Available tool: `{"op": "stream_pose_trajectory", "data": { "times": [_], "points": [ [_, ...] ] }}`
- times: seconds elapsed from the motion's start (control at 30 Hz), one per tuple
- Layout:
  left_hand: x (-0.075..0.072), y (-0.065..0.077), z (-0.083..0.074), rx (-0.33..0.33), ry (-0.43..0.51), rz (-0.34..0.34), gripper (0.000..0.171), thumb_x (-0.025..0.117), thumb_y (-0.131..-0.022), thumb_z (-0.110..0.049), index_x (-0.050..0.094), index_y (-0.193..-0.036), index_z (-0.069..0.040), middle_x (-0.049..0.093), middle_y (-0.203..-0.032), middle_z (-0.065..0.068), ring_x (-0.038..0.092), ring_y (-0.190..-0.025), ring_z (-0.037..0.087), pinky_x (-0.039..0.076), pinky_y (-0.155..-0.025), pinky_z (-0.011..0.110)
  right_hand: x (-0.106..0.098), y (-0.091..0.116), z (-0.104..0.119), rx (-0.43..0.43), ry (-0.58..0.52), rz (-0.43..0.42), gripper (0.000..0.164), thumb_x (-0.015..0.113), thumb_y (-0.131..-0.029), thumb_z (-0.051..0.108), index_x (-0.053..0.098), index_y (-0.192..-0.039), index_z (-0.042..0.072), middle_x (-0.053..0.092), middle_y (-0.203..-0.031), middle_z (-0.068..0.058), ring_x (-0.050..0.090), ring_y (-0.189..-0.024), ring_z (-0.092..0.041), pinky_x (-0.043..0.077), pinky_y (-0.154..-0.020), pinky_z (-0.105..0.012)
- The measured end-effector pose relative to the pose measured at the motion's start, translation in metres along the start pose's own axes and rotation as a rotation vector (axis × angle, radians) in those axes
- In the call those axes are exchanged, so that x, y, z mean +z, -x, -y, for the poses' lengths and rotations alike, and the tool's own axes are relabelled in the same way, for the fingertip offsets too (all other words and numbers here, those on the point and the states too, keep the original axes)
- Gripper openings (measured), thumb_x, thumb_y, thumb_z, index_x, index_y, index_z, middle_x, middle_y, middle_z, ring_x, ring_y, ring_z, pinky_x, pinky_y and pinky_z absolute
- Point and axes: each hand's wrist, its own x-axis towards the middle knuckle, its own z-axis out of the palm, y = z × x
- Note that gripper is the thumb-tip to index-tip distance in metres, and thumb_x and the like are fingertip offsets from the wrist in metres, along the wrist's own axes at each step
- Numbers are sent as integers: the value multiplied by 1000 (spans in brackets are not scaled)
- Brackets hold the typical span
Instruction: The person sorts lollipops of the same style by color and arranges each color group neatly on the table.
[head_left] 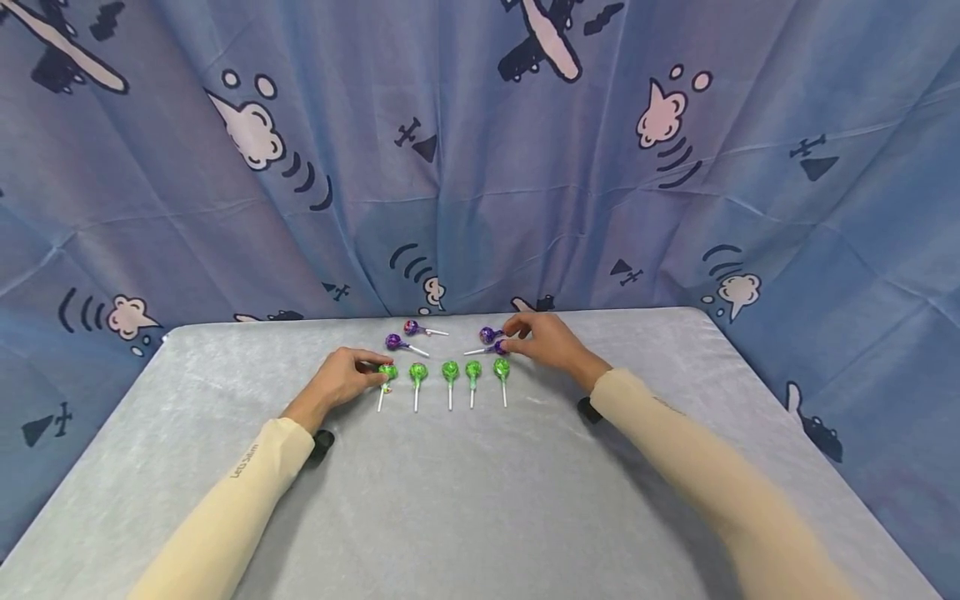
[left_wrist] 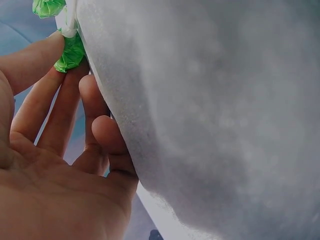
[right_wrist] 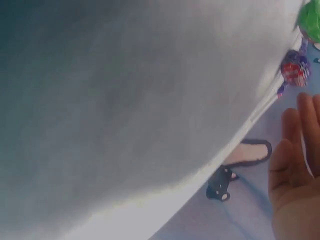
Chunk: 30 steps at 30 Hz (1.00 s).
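Observation:
My left hand point(head_left: 344, 377) pinches the leftmost green-wrapped lollipop point(head_left: 387, 372) by its head, its white stick pointing toward me. In the left wrist view, thumb and fingertips press on the green wrapper point(left_wrist: 71, 52). Several more green lollipops point(head_left: 450, 372) lie to its right in a row, sticks likewise toward me. My right hand point(head_left: 546, 339) has thumb and index finger around the head of a purple lollipop point(head_left: 498, 347) whose stick points left. Just behind it lies another purple lollipop point(head_left: 487, 335), its stick partly hidden under the index finger.
Two more purple lollipops point(head_left: 393, 342) lie at the back left, sticks pointing right. All rest on a grey cloth-covered table point(head_left: 465, 500). A blue curtain point(head_left: 480, 167) with plane and cloud prints hangs right behind the table's far edge.

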Motion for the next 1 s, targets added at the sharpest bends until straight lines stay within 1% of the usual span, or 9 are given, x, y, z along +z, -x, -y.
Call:
{"op": "stream_pose_trajectory", "data": {
  "times": [0.2, 0.37, 0.47, 0.57, 0.8, 1.0],
  "points": [
    [0, 0, 0, -11, 8, 7, 32, 72, -90, -21, 73, -122, -15, 69, -121, 15, 60, -95, 23, 44, -75, 30, 6, -2, -2, -18, 36, 7, 36, 76, -89, 31, 70, -118, 12, 71, -117, -6, 65, -104, -23, 52, -89, -41],
    [-1, 1, 0, -16, 12, 3, 33, 72, -90, -21, 73, -123, -16, 69, -123, 14, 62, -99, 24, 46, -79, 32, 7, -2, -2, -10, 45, 9, 36, 77, -88, 32, 70, -117, 12, 72, -114, -6, 65, -103, -24, 51, -91, -42],
    [0, 1, 0, -3, 9, 9, 33, 72, -90, -22, 73, -123, -16, 69, -124, 15, 63, -100, 25, 47, -80, 33, 8, -2, -4, 0, 55, 18, 36, 77, -88, 32, 70, -117, 12, 73, -115, -6, 66, -104, -24, 51, -93, -43],
    [1, 0, 1, 3, 10, 0, 33, 73, -89, -22, 73, -122, -16, 70, -122, 14, 63, -99, 24, 47, -79, 32, 9, -2, -4, 4, 65, 23, 36, 76, -88, 33, 70, -118, 13, 73, -116, -6, 66, -105, -23, 52, -93, -42],
    [1, 1, 4, 51, 17, -31, 32, 73, -89, -19, 74, -119, -12, 73, -111, 15, 63, -91, 22, 45, -73, 29, 11, -3, -2, 36, 72, 42, 38, 74, -90, 32, 68, -123, 13, 72, -115, -7, 65, -104, -23, 51, -93, -42],
    [1, 1, 3, 47, 13, -23, 32, 72, -89, -20, 73, -121, -13, 72, -113, 15, 61, -90, 21, 45, -73, 29, 13, -3, -3, 51, 83, 47, 40, 73, -91, 33, 67, -125, 13, 72, -116, -6, 65, -107, -22, 50, -95, -42]
  ]
}}
